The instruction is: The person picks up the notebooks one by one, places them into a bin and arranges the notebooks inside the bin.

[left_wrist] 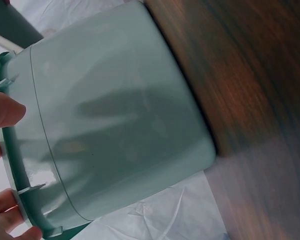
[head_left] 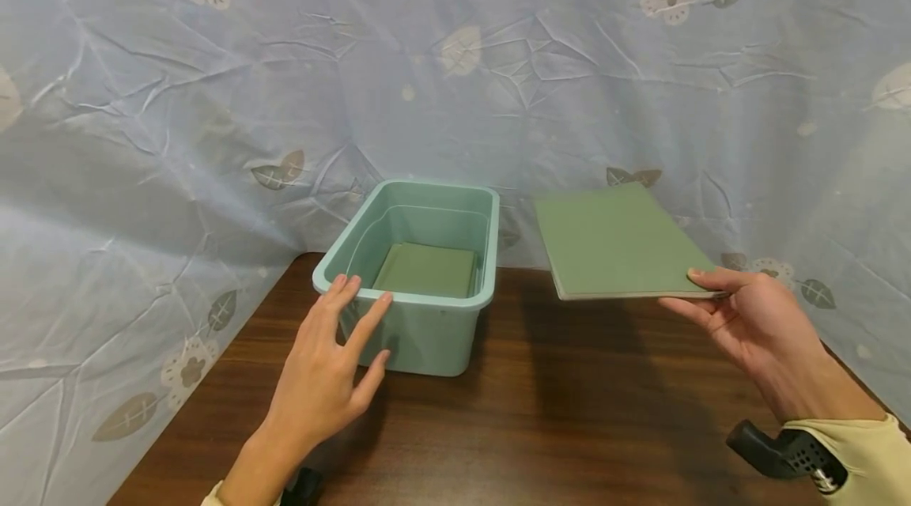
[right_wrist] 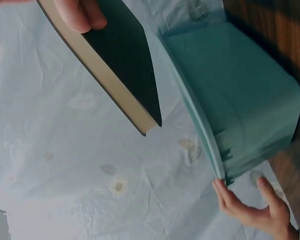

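A green hardcover book [head_left: 619,241] is held up over the right side of the table, its cover facing up. My right hand [head_left: 757,324] pinches its near right corner, thumb on top and fingers below; the right wrist view shows its cream page edges [right_wrist: 107,72]. To the left stands a pale teal plastic bin [head_left: 416,340], with another flat green book-like item [head_left: 427,269] lying at its bottom. My left hand [head_left: 320,371] is at the bin's near left rim, its fingers spread and fingertips touching the rim.
The bin stands on a dark brown wooden table [head_left: 541,435]. Behind it and along both sides hangs a wrinkled grey-blue cloth [head_left: 441,111] with flowers and leaves on it. A black wrist strap [head_left: 790,455] sits at my right cuff.
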### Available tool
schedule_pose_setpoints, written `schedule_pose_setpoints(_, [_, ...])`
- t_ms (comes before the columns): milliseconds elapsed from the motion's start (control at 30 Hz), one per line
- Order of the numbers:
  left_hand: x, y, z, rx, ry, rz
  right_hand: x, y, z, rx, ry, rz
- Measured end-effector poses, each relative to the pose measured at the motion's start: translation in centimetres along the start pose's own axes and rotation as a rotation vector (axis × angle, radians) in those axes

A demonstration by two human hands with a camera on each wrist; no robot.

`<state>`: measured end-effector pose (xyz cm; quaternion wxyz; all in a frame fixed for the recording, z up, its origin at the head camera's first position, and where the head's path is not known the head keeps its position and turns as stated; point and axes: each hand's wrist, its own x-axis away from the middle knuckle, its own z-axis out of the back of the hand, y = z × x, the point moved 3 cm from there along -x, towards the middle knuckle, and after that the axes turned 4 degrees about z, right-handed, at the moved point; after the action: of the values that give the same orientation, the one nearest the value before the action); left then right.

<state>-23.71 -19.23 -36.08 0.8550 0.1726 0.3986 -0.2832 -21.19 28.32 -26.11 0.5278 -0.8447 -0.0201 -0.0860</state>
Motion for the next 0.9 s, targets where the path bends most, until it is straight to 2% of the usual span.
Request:
schedule_pose_setpoints(200, [0.1, -0.1, 0.2, 0.001, -0.036, 0.019, -0.3, 0.0, -3.3, -0.053, -0.024, 0.025])
schedule_pose_setpoints(400, [0.0, -0.2, 0.2, -0.002, -0.019, 0.008, -0.8, 0.3, -6.6, -0.117, -0.022, 0.029])
schedule_pose_setpoints(633, [0.0, -0.2, 0.2, -0.004, -0.032, 0.01, -1.7, 1.0, -9.9, -0.213, -0.034, 0.011])
schedule_pose_setpoints(733, [0.0, -0.2, 0.3, -0.004, -0.026, 0.006, -2.0, 1.3, -11.3, -0.258, -0.052, 0.005])
schedule_pose_setpoints(900, [-0.1, -0.2, 0.3, -0.005, -0.044, 0.015, -2.2, 1.8, -13.7, -0.271, -0.107, 0.004])
